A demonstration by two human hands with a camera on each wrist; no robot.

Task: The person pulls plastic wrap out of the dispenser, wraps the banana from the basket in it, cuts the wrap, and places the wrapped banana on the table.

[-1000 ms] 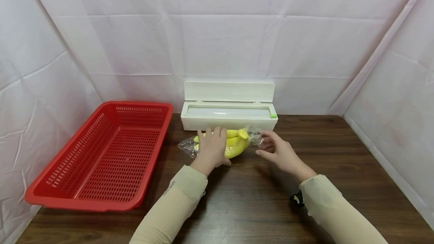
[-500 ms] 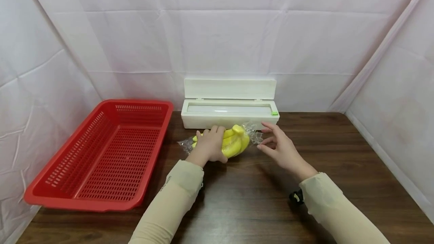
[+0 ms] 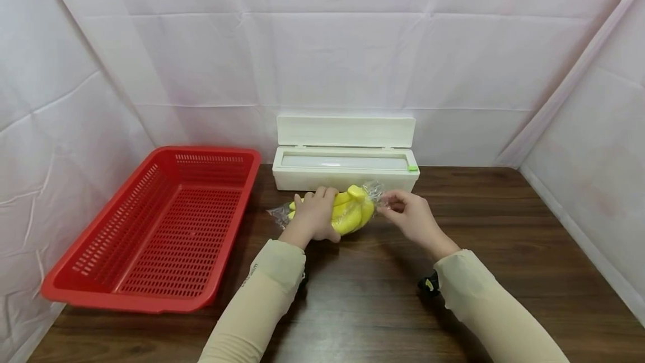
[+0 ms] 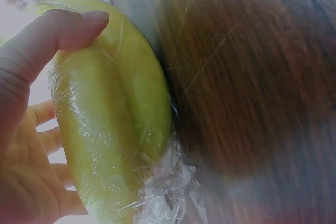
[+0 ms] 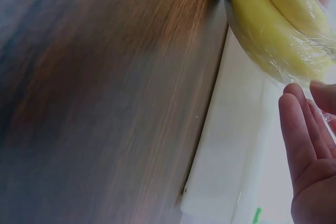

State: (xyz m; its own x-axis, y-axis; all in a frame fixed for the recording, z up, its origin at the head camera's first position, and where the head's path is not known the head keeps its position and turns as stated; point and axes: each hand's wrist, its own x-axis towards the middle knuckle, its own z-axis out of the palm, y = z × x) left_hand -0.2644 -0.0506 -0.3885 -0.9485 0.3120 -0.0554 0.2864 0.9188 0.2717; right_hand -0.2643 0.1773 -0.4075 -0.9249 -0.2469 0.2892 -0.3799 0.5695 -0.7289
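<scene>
A bunch of yellow bananas (image 3: pixel 349 215) in clear plastic wrap lies on the dark wood table. My left hand (image 3: pixel 314 218) grips the bunch from above; in the left wrist view its thumb (image 4: pixel 79 29) crosses the bananas (image 4: pixel 113 114), fingers on the far side. Loose wrap (image 3: pixel 279 215) sticks out at the left end, beyond that hand. At the stem end, my right hand (image 3: pixel 410 216) pinches the gathered wrap (image 3: pixel 374 190) between thumb and fingers. The right wrist view shows the right hand (image 5: pixel 312 166) just below the wrapped bananas (image 5: pixel 278 24).
Behind the bananas stands a white cling film dispenser (image 3: pixel 345 179), its lid (image 3: pixel 345 131) raised and a green slider (image 3: pixel 413 168) at its right end. A red slotted basket (image 3: pixel 237 228) sits on the left. White cloth (image 3: pixel 342 60) walls enclose the table (image 3: pixel 504 251).
The bananas have been rolled slightly under my left hand. My right hand has moved in leftward, and its fingers have come together on the wrap at the stem end.
</scene>
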